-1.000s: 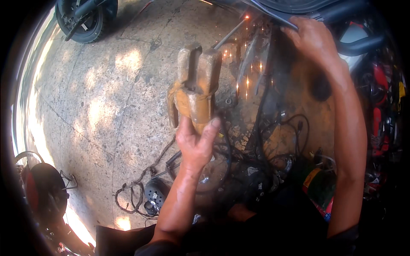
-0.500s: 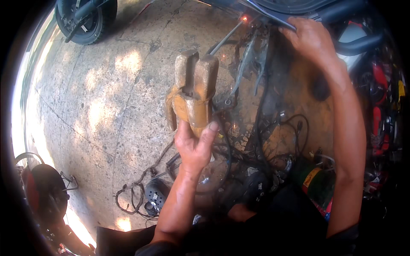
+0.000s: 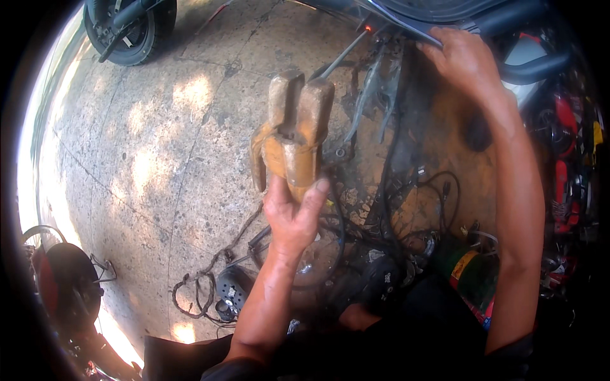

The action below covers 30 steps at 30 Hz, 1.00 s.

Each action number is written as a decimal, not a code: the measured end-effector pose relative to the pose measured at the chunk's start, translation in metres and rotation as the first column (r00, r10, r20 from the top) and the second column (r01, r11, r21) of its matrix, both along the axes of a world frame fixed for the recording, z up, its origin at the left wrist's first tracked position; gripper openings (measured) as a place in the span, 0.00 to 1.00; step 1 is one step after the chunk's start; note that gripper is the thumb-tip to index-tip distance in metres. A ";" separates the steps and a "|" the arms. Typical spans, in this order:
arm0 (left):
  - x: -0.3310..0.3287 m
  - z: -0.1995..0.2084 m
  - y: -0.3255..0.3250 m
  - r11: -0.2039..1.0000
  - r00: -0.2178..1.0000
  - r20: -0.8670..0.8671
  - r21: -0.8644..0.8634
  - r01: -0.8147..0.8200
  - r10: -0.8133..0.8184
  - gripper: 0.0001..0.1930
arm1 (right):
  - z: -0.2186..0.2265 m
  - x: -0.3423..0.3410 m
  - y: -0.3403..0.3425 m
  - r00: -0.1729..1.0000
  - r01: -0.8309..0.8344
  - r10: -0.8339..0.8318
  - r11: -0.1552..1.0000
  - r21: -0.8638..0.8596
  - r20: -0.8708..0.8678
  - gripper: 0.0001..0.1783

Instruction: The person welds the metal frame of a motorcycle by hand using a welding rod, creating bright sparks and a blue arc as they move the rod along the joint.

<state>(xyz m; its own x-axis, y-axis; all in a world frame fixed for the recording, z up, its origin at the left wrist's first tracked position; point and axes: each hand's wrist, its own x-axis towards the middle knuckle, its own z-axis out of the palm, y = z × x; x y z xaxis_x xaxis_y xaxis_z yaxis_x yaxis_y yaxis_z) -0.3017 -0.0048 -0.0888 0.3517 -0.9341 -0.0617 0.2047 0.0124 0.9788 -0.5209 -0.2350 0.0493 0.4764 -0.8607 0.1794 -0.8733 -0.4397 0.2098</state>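
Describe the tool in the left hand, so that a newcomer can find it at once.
Over the pale concrete floor, find the left hand near the picture's middle. It grips a worn, yellow-brown clamp with two thick prongs. Unlike the dark cables nearby, it is chunky, and a thin rod with glowing tip extends from it.

Repair w/shop by the look: stained concrete flr (image 3: 140, 216), motorbike whl (image 3: 145, 49), tangled cables (image 3: 385, 197) & a welding clamp (image 3: 291, 162) w/ glowing-tipped rod (image 3: 345, 53).

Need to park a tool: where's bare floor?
Widest: mottled grey concrete floor between the round black wheel and looped dark cord, left of the yellow-brown two-pronged holder. Crowded: right of the cord, tangled black cables, black perforated clog.
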 end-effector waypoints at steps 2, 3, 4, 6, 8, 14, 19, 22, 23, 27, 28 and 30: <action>0.000 0.000 0.000 1.000 1.000 -0.010 0.016 0.012 -0.012 0.23 | -0.003 -0.003 -0.002 1.000 0.001 -0.001 1.000 -0.015 0.000 0.23; 0.000 -0.002 -0.001 1.000 1.000 -0.024 -0.008 0.011 -0.011 0.23 | -0.003 -0.004 -0.004 0.997 -0.066 0.067 0.996 -0.061 0.023 0.18; 0.001 -0.003 -0.001 0.999 0.999 -0.038 -0.033 0.009 -0.011 0.23 | -0.003 -0.005 -0.004 0.990 -0.130 0.135 0.986 -0.108 0.043 0.14; 0.002 0.000 -0.002 0.999 1.000 0.012 -0.042 0.010 -0.009 0.22 | -0.004 -0.004 -0.005 0.990 -0.130 0.136 0.986 -0.105 0.050 0.14; 0.003 0.001 -0.003 0.998 0.998 0.061 -0.054 0.013 -0.009 0.22 | -0.005 -0.004 -0.004 0.989 -0.129 0.135 0.986 -0.102 0.054 0.14; -0.002 0.007 0.001 0.997 0.997 -0.071 0.075 0.031 -0.026 0.21 | 0.000 -0.016 -0.001 0.943 -0.245 0.249 0.968 -0.050 0.220 0.23; 0.002 -0.002 0.004 1.000 1.000 -0.025 -0.027 -0.007 0.006 0.19 | -0.004 -0.007 -0.004 0.997 -0.073 0.071 0.992 -0.100 -0.025 0.22; 0.002 0.002 0.003 1.000 0.999 -0.037 -0.011 -0.007 0.006 0.19 | -0.002 -0.002 -0.004 0.997 -0.075 0.074 0.994 -0.074 -0.008 0.21; 0.003 0.003 0.002 1.000 0.999 -0.053 -0.009 -0.006 0.005 0.19 | 0.000 -0.001 -0.003 0.998 -0.064 0.064 0.997 -0.039 0.003 0.21; 0.004 0.003 0.002 1.000 1.000 0.018 0.003 0.015 -0.015 0.19 | 0.000 0.000 -0.002 0.999 -0.024 0.023 1.000 0.018 0.035 0.20; 0.002 0.003 0.001 1.000 0.999 -0.040 -0.015 0.014 -0.014 0.18 | -0.002 -0.002 -0.003 0.996 -0.066 0.067 0.998 -0.025 0.052 0.16; 0.001 0.003 0.001 1.000 0.996 -0.093 -0.029 0.007 -0.009 0.18 | -0.004 -0.004 -0.004 0.991 -0.112 0.117 0.992 -0.065 0.073 0.13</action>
